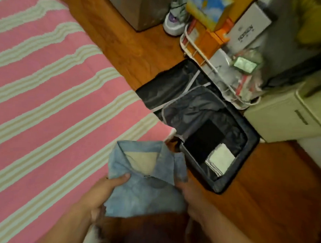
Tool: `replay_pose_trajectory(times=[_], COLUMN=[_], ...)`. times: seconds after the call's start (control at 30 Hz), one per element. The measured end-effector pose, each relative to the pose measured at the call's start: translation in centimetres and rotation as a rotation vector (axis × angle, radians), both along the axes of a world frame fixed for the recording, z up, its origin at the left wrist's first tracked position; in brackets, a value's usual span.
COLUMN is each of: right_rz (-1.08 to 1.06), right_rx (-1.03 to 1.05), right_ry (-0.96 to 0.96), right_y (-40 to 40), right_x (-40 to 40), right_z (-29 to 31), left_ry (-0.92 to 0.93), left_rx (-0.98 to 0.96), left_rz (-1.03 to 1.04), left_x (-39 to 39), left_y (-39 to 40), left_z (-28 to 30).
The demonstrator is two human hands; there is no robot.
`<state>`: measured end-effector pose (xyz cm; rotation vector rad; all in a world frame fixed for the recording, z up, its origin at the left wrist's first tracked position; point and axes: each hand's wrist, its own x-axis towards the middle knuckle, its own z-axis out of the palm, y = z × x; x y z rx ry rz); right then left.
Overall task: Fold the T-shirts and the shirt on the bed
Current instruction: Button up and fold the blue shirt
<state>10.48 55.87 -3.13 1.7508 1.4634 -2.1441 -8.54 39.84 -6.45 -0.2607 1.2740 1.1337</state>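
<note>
At the near corner of the bed (55,97), above the floor (264,191) rather than on the mattress, a folded blue shirt (145,187) is held between both hands. The left hand (104,192) is closed on the shirt's left edge, with the thumb laid across the top of the fabric. The right hand (191,197) is placed against the right edge, but its fingers are hidden under the cloth and blurred, so a full grasp cannot be confirmed. The collar is turned upward and a pale inner lining is exposed at the neck opening. The garment appears already reduced to a compact bundle, so the folding of this item is judged to be complete or nearly so, and the step in hand is judged to be transfer of the bundle. An open dark suitcase (227,180) lies on the floor just beside the bed corner, with a black folded item (205,138) and a white folded item (220,159) inside. For the next move, the bundle should be kept level and supported from both sides so that the folds are not lost, then set down flat. No other T-shirts are visible on the striped cover.
</note>
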Motion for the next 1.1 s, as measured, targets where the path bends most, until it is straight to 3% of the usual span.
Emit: replay_pose_trajectory(times=[0.2,0.37,0.57,0.7,0.9,1.0,1.1], right_rz=[-0.403,-0.506,-0.656,-0.84,-0.867,-0.876,-0.689], right_rx=[-0.319,-0.269,-0.192,-0.06,0.328,0.419,0.269], right_ry=[-0.059,0.041,-0.38,-0.203,0.099,0.212,-0.012], right_y=[12.9,24.7,33.5,42.4,61.4,66.8,68.3], right_x=[17.0,30.1,38.7,39.5,36.3,35.0,34.3], right_z=[-3.0,-10.3,-21.5,-29.2,-39.1,-45.8,-53.7], left_ry=[0.04,0.266,0.672,0.891,1.1,1.302,1.446], left_rx=[-0.03,-0.094,-0.097,0.011,0.367,0.253,-0.053], left_rz=[-0.369,-0.575,-0.938,-0.878,-0.624,-0.609,-0.694], left_x=[11.9,24.9,35.5,35.4,31.1,25.1,18.6], left_y=[17.6,33.4,48.1,59.1,73.1,71.1,65.8], left_z=[-0.9,-7.5,-18.3,-23.0,-29.1,-36.3,-43.2])
